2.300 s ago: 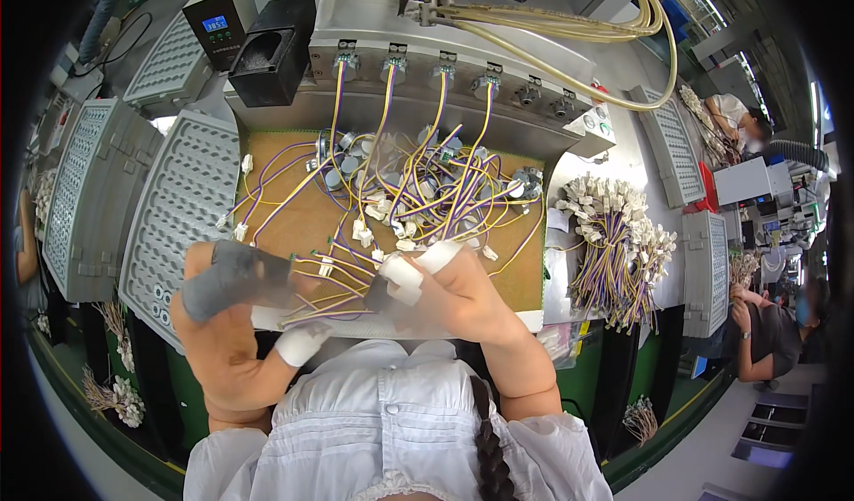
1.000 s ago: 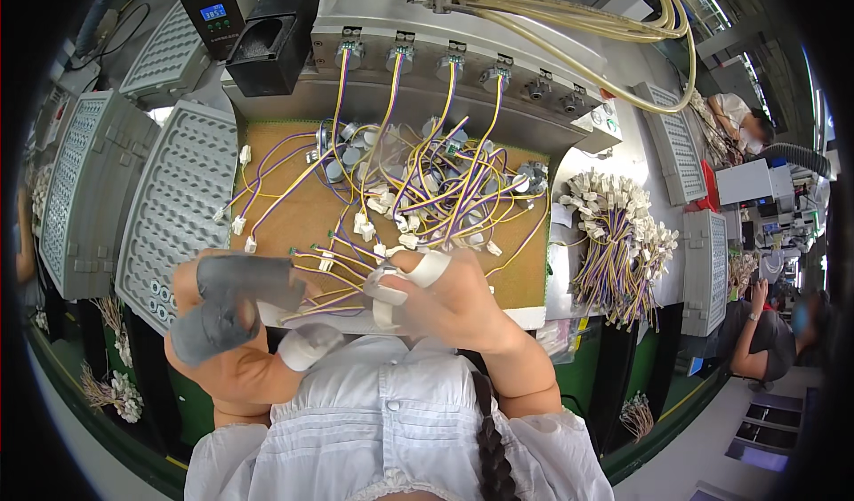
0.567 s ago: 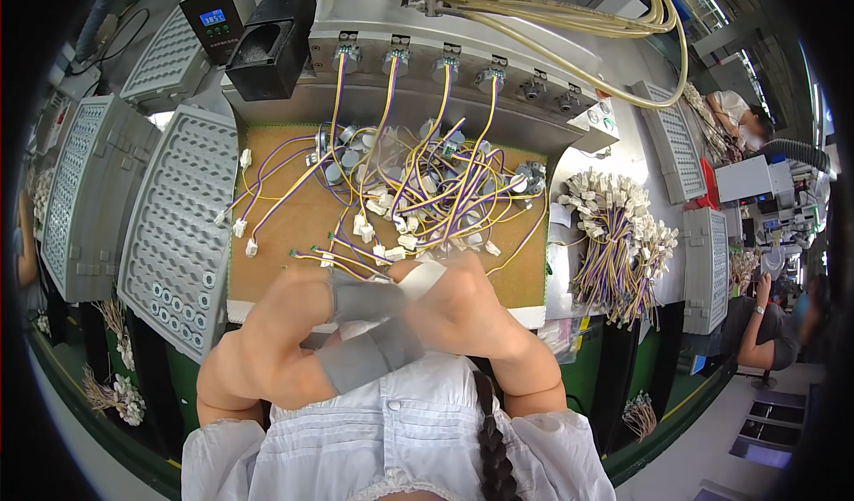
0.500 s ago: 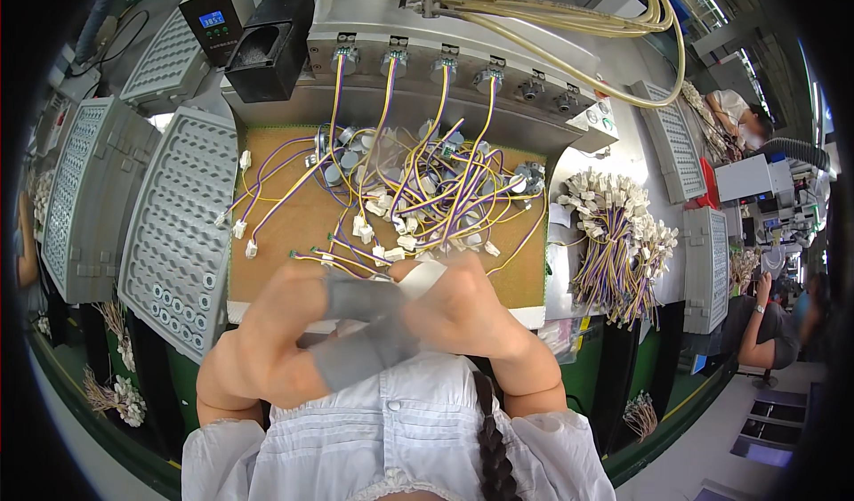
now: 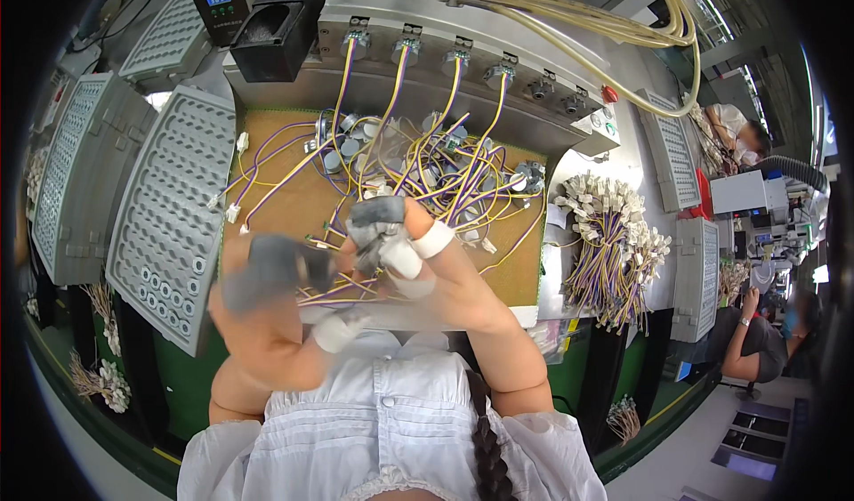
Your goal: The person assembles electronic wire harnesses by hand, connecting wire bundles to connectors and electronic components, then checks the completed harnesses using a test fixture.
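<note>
My left hand (image 5: 267, 296) is smeared by motion at the near left of the brown mat. Grey covers wrap its fingers and a white one its thumb, and whether it grips anything is unclear. Close on its right, my right hand (image 5: 414, 256) has its fingers curled together over the near side of the wire heap. It wears grey and white finger covers; whatever sits between the fingers is hidden. Purple and yellow wires (image 5: 351, 289) run between and beneath both hands. Beyond lies a tangled heap of wired round grey parts (image 5: 356, 149) with white connectors.
Behind the mat (image 5: 277, 170), a metal fixture (image 5: 382, 56) holds several wired parts in a row. A grey tray (image 5: 165, 207) with some round parts stands left, near a black box (image 5: 276, 43). At right lies a bundle of wires with white connectors (image 5: 614, 234). Another person (image 5: 752, 341) sits far right.
My hands were close together over the mat's near edge. Now they are apart: the right has moved forward to the wires, the left a little leftward. The view has shifted slightly.
</note>
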Available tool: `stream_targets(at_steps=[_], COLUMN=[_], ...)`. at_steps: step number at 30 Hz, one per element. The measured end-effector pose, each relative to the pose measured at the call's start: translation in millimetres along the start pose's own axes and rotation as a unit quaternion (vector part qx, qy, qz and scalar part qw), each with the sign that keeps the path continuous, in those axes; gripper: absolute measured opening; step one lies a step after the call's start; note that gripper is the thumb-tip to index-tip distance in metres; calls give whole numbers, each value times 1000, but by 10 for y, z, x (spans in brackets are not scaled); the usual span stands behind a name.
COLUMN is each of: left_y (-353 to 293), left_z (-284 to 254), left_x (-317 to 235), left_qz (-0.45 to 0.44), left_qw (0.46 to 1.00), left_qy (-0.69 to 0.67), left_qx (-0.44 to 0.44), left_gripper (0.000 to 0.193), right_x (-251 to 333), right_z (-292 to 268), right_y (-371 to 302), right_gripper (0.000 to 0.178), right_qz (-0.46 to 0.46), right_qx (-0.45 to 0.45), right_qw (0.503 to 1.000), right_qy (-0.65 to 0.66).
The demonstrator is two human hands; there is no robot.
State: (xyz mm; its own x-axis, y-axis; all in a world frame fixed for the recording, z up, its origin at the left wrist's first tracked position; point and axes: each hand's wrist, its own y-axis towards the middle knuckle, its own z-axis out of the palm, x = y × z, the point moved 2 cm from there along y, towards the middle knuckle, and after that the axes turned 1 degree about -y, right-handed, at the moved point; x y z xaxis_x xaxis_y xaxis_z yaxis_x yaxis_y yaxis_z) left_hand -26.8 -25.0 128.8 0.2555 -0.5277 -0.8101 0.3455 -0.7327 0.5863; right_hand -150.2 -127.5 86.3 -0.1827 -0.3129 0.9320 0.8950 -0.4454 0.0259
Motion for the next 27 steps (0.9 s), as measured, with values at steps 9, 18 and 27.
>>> stream_targets(at_steps=[9,18,27], left_y=[13,0,-32], left_z=[-26,-96,-148], left_x=[25,98,141], left_qz=[57,25,-73], left_qw=[970,969,961], left_qy=[145,45,-20], left_qx=[189,240,265], left_gripper=[38,44,53], right_x=[53,35,14], right_z=[23,39,180], right_y=[2,6,25], right_gripper=[43,41,31], right_qz=[24,18,59], right_qx=[-28,-5,-27], right_qw=[996,994,984], right_qy=[77,109,163])
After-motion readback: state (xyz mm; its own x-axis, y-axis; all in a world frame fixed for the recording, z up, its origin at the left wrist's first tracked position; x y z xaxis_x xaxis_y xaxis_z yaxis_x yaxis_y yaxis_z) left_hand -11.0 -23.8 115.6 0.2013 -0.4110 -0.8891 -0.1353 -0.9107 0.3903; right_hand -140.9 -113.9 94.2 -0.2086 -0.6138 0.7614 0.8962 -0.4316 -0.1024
